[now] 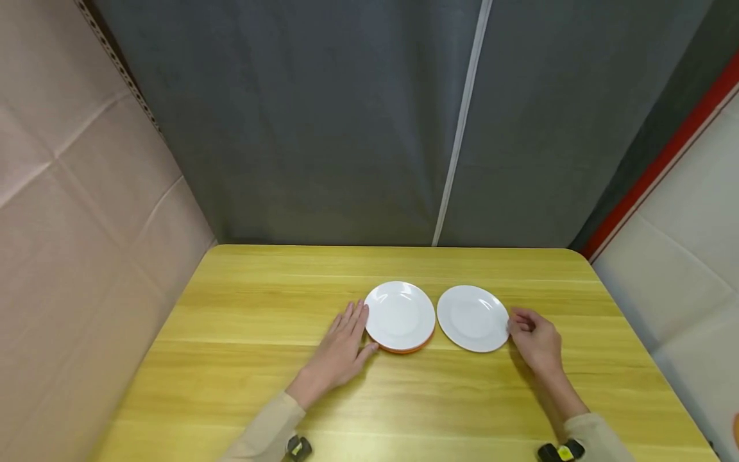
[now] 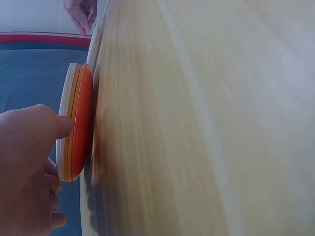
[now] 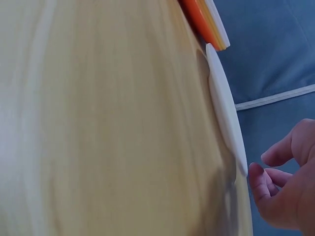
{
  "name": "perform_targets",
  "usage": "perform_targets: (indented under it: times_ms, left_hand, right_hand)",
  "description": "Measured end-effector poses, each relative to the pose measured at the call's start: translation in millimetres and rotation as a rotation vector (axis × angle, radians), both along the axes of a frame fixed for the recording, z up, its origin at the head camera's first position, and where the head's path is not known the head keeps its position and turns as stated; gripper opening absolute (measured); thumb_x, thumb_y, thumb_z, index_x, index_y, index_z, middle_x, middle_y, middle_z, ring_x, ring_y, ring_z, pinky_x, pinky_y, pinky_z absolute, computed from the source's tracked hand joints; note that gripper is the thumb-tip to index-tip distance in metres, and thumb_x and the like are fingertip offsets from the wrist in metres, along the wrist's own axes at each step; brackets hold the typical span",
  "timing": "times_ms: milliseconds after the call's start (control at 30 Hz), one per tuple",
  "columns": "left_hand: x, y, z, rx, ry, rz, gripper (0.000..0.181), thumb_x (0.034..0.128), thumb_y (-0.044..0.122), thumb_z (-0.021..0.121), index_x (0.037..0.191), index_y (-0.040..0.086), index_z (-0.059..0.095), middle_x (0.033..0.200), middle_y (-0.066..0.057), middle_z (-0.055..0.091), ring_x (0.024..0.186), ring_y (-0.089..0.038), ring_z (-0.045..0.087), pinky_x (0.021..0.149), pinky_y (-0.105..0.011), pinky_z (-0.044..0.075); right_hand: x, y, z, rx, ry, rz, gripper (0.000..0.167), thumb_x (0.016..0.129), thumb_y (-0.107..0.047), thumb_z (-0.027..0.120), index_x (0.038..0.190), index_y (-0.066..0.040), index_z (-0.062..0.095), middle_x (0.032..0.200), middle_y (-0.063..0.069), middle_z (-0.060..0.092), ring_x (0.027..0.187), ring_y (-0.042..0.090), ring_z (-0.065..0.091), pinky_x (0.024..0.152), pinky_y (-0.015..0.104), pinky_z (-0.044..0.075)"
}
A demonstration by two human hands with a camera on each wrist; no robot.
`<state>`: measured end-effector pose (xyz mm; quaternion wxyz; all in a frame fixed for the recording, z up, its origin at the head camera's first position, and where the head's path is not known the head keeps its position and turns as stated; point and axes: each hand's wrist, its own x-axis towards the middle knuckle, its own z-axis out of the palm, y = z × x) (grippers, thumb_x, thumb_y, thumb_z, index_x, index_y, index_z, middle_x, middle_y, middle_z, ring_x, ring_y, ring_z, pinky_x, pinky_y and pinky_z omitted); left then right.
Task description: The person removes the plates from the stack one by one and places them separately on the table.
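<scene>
Left grip point(image 1: 339, 355) touches plate stack point(image 1: 399, 316); right grip point(image 1: 538, 341), perhaps, lone plate point(image 1: 472, 319).

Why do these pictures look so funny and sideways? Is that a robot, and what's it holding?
No robot here, just a person's two bare hands. The big picture comes from a camera on the person's head, looking down. Each wrist wears a camera too, and those two pictures look tipped, so the table seems to stand on its side. On it sits a plate stack, white on top with orange below, and beside it a single white plate. The left hand touches the stack's side. The right hand is at the single plate's edge; I can't tell if it's touching. Neither plate pile nor plate is clearly gripped.
</scene>
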<state>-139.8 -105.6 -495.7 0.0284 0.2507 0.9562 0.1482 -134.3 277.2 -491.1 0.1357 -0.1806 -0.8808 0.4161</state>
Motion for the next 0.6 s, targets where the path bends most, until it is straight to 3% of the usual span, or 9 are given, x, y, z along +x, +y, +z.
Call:
perform_targets:
  times_ms: [267,400,600]
  left_hand:
    - [-0.2,0.1,-1.9,0.002,0.027,-0.007,0.079,0.1068,0.048,0.043,0.161,-0.002,0.014,0.169,-0.021,0.012,0.157,-0.038,0.013,0.127,-0.055,0.020]
    - [0.1,0.5,-2.3,0.006,0.027,-0.006,0.079,0.1068,0.048,0.043,0.161,-0.002,0.015,0.169,-0.021,0.013,0.157,-0.038,0.013,0.127,-0.055,0.021]
    - [0.0,0.3,-3.1,0.007,0.025,-0.003,0.078,0.1067,0.047,0.044,0.161,-0.002,0.015,0.169,-0.021,0.013,0.157,-0.037,0.012,0.127,-0.055,0.021]
  right_hand:
    - [-2.5,-11,6.8,-0.048,0.054,0.042,0.024,0.093,-0.009,0.066,0.113,0.003,0.074,0.099,0.016,0.075,0.070,-0.014,0.053,0.062,0.003,0.046]
    - [-3.4,-17,9.6,-0.074,0.070,0.059,0.023,0.093,-0.008,0.066,0.112,0.001,0.074,0.093,0.006,0.075,0.070,-0.013,0.055,0.064,0.004,0.047]
    - [-5.5,-27,16.7,-0.090,0.057,0.075,0.024,0.094,-0.008,0.065,0.114,0.001,0.074,0.098,0.011,0.075,0.072,-0.010,0.056,0.064,0.005,0.048]
